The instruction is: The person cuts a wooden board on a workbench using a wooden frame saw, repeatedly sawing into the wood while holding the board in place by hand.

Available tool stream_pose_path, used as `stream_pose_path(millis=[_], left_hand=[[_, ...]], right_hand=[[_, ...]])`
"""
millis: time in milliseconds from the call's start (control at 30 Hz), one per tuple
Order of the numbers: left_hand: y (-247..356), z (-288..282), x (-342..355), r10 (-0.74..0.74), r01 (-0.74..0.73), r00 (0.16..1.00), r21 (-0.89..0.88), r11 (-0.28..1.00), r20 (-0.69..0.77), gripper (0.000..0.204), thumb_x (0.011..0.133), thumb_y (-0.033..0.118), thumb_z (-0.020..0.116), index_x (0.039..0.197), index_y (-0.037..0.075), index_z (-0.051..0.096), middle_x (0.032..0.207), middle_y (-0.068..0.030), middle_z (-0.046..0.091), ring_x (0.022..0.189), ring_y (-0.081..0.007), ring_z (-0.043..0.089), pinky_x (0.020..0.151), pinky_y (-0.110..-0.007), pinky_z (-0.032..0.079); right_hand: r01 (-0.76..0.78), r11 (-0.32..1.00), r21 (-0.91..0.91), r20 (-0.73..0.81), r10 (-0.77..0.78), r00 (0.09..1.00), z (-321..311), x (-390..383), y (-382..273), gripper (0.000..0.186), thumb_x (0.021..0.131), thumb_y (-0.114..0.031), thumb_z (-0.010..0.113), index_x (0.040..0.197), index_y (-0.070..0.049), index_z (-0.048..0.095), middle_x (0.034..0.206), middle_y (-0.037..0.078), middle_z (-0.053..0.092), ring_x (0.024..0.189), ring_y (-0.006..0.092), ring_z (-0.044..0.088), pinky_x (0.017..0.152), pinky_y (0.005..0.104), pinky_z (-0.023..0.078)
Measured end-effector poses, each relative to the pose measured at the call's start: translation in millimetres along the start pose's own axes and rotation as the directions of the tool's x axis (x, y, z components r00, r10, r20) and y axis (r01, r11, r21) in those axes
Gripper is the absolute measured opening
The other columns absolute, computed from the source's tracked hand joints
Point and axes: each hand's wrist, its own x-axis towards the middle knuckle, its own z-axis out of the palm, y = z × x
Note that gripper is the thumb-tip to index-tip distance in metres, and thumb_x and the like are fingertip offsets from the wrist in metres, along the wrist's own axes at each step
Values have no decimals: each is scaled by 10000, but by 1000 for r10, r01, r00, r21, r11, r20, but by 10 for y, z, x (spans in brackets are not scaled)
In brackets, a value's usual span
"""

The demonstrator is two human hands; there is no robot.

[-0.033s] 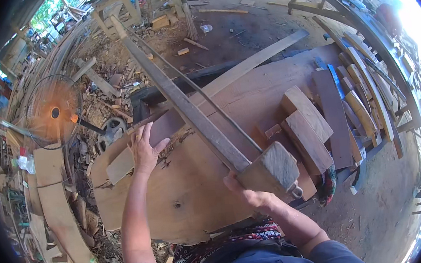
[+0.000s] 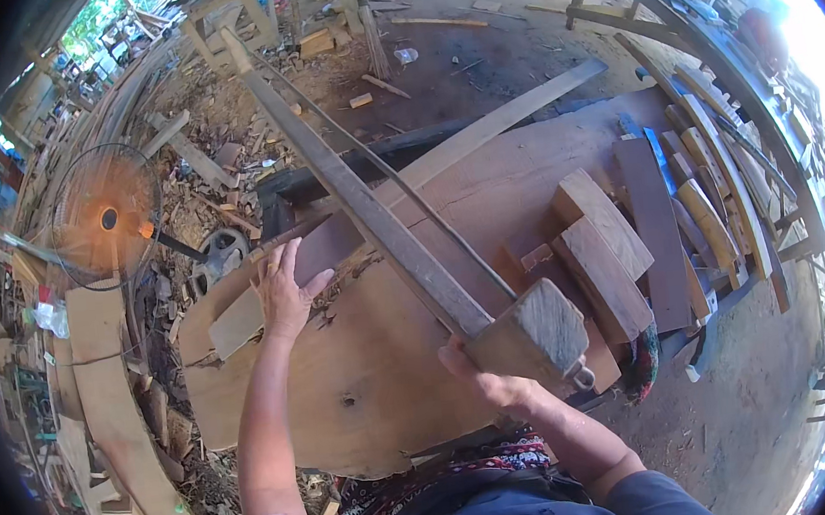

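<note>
My left hand [image 2: 286, 293] rests with fingers spread on thin board pieces [image 2: 237, 324] at the left side of a wide, cracked wooden slab [image 2: 367, 409]. My right hand [image 2: 482, 379] grips the near end of a long wooden tool, at its thick wooden block [image 2: 527, 331] with a metal loop on it. A long beam [image 2: 358, 194] and a thin rod [image 2: 385, 172] run from that block diagonally across the slab toward the upper left. The block partly hides my right fingers.
An orange fan [image 2: 110, 220] stands at left beside wood scraps and long planks [image 2: 109, 382]. Stacked blocks and boards [image 2: 651, 232] lie on the slab's right. A long plank [image 2: 508, 117] crosses the back. A wooden frame [image 2: 667, 29] is at upper right.
</note>
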Motion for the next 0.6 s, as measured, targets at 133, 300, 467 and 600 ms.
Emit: stream_pose_path(millis=[133, 300, 467, 600], left_hand=[[62, -6, -10, -2, 1, 1000, 104, 995, 16, 707, 766, 515, 723, 1295, 86, 533, 1252, -112, 546, 1172, -333, 486, 993, -449, 378], [-2, 2, -42, -1, 1, 1000, 45, 999, 8, 802, 736, 668, 646, 1306, 118, 526, 1284, -60, 525, 1151, -313, 477, 998, -487, 349], [86, -205, -269, 38, -39, 999, 24, 999, 30, 784, 714, 611, 703, 1298, 117, 531, 1242, -67, 528, 1112, -307, 484, 976, -466, 356], [47, -569, -868, 133, -128, 980, -42, 991, 148, 747, 739, 621, 682, 1227, 67, 566, 1213, -112, 520, 1118, -324, 490, 977, -481, 350]], right_hand=[[-141, 987, 80, -19, 143, 990, 131, -67, -136, 447, 699, -345, 758, 886, 17, 573, 718, 119, 558, 608, 184, 545, 590, 336, 461], [77, 997, 19, -231, -70, 970, 298, 323, -291, 129, 847, -92, 634, 740, -25, 607, 630, 12, 579, 579, 106, 556, 532, 284, 434], [62, 997, 36, -282, -50, 958, 278, 475, -187, 124, 826, -49, 602, 704, -28, 591, 588, 0, 565, 528, 93, 537, 501, 266, 431], [-16, 997, 72, -337, 39, 941, 383, 404, -263, 99, 827, -31, 593, 728, -31, 582, 585, 11, 570, 534, 102, 553, 495, 263, 437]])
